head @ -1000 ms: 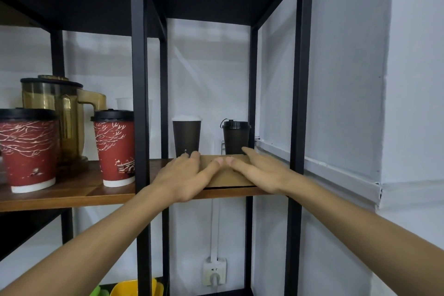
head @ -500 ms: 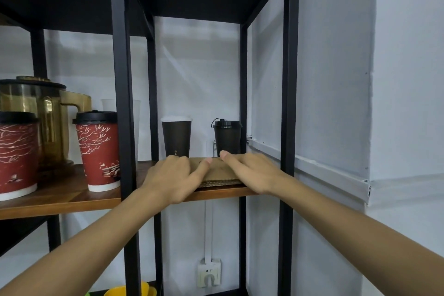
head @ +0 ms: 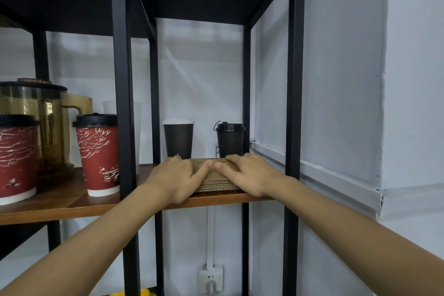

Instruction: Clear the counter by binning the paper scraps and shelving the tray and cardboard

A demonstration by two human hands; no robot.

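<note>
A flat stack of brown corrugated cardboard [head: 216,184] lies on the wooden shelf [head: 96,204] in the right bay of the black metal rack. My left hand [head: 177,179] rests on the stack's left side and my right hand [head: 247,173] on its right side. Both lie palm down with fingers stretched over the top, and the two thumbs nearly meet at the middle. Much of the cardboard is hidden under my hands. No tray or paper scraps are in view.
Two dark paper cups [head: 179,138] [head: 230,139] stand just behind the cardboard. Two red lidded cups [head: 98,154] [head: 16,158] and a gold-tinted jug [head: 43,118] occupy the left bay. Black uprights [head: 122,103] [head: 294,103] frame the bay; a wall socket [head: 211,280] sits below.
Both hands have stayed on the cardboard, which has slid a little further back toward the dark cups. The view has shifted slightly to the right.
</note>
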